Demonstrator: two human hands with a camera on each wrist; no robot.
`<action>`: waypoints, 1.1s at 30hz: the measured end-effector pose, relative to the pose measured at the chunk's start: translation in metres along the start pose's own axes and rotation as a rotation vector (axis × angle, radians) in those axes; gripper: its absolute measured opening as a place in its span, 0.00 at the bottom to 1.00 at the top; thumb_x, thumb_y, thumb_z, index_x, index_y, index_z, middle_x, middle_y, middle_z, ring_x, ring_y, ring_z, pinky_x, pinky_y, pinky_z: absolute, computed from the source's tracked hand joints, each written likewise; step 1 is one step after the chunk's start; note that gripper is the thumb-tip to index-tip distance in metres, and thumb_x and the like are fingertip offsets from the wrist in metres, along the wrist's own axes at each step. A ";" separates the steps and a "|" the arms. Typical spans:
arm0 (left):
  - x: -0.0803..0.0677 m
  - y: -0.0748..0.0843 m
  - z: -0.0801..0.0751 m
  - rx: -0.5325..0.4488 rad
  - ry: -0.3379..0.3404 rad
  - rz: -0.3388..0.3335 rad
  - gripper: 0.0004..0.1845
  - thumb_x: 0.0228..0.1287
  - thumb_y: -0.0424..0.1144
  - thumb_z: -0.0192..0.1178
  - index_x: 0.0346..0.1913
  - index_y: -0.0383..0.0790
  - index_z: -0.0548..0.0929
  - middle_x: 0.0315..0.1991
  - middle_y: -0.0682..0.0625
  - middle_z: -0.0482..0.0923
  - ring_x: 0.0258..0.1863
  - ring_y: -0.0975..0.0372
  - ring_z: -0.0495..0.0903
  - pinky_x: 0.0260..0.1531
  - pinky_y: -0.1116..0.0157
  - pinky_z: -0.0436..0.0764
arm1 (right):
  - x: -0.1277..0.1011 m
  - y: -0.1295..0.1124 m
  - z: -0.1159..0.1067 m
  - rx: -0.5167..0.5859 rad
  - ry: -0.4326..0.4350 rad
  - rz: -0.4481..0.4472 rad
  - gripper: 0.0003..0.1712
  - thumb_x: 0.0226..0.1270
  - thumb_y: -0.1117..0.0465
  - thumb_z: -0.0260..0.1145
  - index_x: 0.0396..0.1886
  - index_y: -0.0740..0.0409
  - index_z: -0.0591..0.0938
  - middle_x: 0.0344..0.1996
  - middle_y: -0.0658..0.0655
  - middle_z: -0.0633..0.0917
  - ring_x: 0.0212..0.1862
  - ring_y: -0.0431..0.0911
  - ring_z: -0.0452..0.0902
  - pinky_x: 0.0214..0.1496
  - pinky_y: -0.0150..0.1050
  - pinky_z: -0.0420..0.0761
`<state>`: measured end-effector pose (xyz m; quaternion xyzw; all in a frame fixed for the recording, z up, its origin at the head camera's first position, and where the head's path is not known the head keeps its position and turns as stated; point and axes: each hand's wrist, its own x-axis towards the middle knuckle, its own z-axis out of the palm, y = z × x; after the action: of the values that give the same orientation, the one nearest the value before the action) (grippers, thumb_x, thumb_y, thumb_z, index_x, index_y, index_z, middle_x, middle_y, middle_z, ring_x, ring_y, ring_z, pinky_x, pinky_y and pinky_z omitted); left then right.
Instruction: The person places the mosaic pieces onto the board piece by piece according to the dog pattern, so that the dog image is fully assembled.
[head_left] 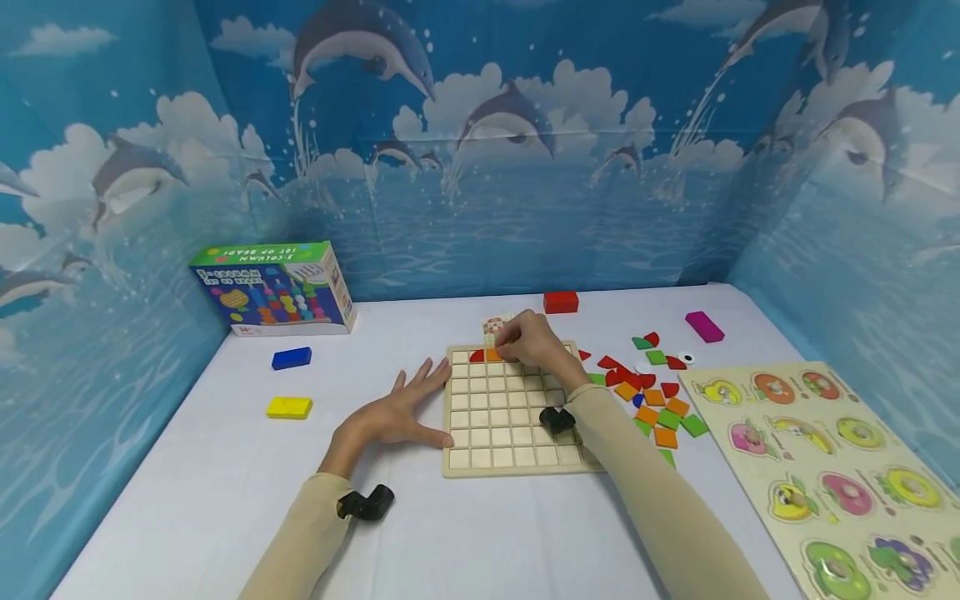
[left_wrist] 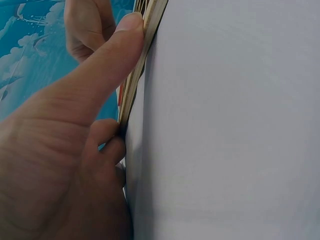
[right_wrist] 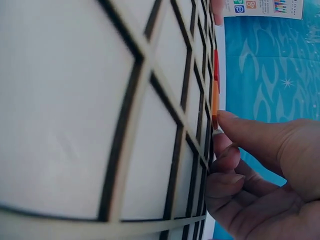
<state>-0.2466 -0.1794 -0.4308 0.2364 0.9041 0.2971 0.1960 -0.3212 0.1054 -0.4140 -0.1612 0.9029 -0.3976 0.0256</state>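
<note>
Item: orange square tile (head_left: 492, 354), thin, in the far row of the wooden grid board (head_left: 517, 472), just beside a red quarter-round tile (head_left: 477, 356). Judged light, stiff and smooth, not fragile; best taken by two opposite edges, since a flat face offers little purchase.

Right hand (head_left: 534, 342): fingers curled, grip pinching the orange tile at its edge, thumb against it; whether a second piece lies under the fingertips, cannot tell.

Left hand (head_left: 393, 414): grip spread, thumb and fingertips touching the board's left rim. Board judged rigid, best steadied by that rim.

Behind the board: patterned card (head_left: 493, 327), partly hidden by the right hand.

Right of the board: loose coloured tiles (head_left: 665, 437), scattered and overlapping; fruit puzzle board (head_left: 753, 471), knobbed pieces seated.

Left on the white-covered counter (head_left: 405, 333): blue block (head_left: 291, 358), yellow block (head_left: 288, 407), bead-set box (head_left: 277, 292).
</note>
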 end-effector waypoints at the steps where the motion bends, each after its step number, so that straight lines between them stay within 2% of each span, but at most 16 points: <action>1: 0.000 0.000 0.000 0.002 -0.002 -0.003 0.66 0.59 0.55 0.82 0.90 0.52 0.46 0.90 0.49 0.33 0.88 0.51 0.26 0.85 0.43 0.27 | -0.001 0.000 -0.001 0.001 -0.002 -0.009 0.03 0.72 0.70 0.74 0.39 0.66 0.93 0.37 0.61 0.92 0.39 0.51 0.84 0.40 0.40 0.86; 6: 0.003 0.001 0.003 0.011 0.001 -0.008 0.66 0.59 0.56 0.82 0.90 0.53 0.47 0.90 0.51 0.33 0.88 0.53 0.26 0.85 0.43 0.27 | -0.009 0.004 -0.018 -0.010 -0.031 -0.109 0.08 0.75 0.68 0.72 0.46 0.69 0.92 0.40 0.62 0.92 0.37 0.55 0.86 0.36 0.39 0.84; 11: 0.002 0.001 0.003 0.012 0.015 -0.035 0.67 0.57 0.57 0.82 0.90 0.54 0.47 0.90 0.50 0.33 0.88 0.51 0.26 0.85 0.42 0.28 | -0.028 0.020 -0.056 -0.035 -0.068 -0.158 0.10 0.75 0.66 0.73 0.50 0.68 0.92 0.44 0.60 0.92 0.38 0.54 0.85 0.40 0.39 0.85; 14: 0.000 0.001 0.001 0.008 0.017 -0.043 0.67 0.57 0.57 0.82 0.90 0.55 0.47 0.90 0.49 0.33 0.88 0.50 0.26 0.85 0.40 0.29 | -0.042 0.035 -0.079 -0.057 -0.062 -0.120 0.11 0.75 0.64 0.74 0.50 0.66 0.92 0.43 0.59 0.92 0.39 0.54 0.85 0.39 0.38 0.85; 19: -0.001 -0.001 -0.001 0.008 0.014 -0.035 0.67 0.57 0.56 0.82 0.90 0.53 0.47 0.90 0.47 0.33 0.88 0.48 0.26 0.85 0.39 0.29 | -0.061 0.060 -0.102 -0.096 -0.067 0.016 0.12 0.75 0.60 0.74 0.51 0.63 0.92 0.41 0.58 0.92 0.38 0.53 0.83 0.36 0.36 0.84; 24: -0.004 -0.001 0.000 0.001 0.003 -0.008 0.67 0.57 0.57 0.82 0.89 0.50 0.47 0.90 0.47 0.34 0.88 0.49 0.27 0.84 0.41 0.27 | -0.070 0.079 -0.109 -0.130 -0.081 0.107 0.14 0.74 0.57 0.75 0.51 0.61 0.92 0.43 0.57 0.90 0.39 0.50 0.79 0.39 0.39 0.83; 29: -0.003 0.001 0.001 -0.033 -0.001 0.035 0.68 0.55 0.61 0.81 0.89 0.49 0.47 0.90 0.45 0.35 0.88 0.48 0.28 0.84 0.40 0.27 | -0.074 0.091 -0.114 -0.118 -0.087 0.168 0.18 0.72 0.55 0.77 0.53 0.61 0.90 0.44 0.58 0.89 0.43 0.52 0.79 0.40 0.38 0.85; 33: -0.001 0.002 0.002 -0.033 -0.003 0.031 0.68 0.56 0.61 0.81 0.89 0.49 0.47 0.90 0.46 0.35 0.88 0.48 0.28 0.84 0.40 0.27 | -0.076 0.097 -0.116 -0.098 -0.090 0.217 0.20 0.71 0.53 0.79 0.55 0.61 0.89 0.43 0.57 0.87 0.44 0.52 0.79 0.39 0.38 0.86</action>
<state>-0.2442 -0.1775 -0.4313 0.2474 0.8950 0.3147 0.1969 -0.2960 0.2724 -0.4115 -0.0814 0.9313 -0.3404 0.1010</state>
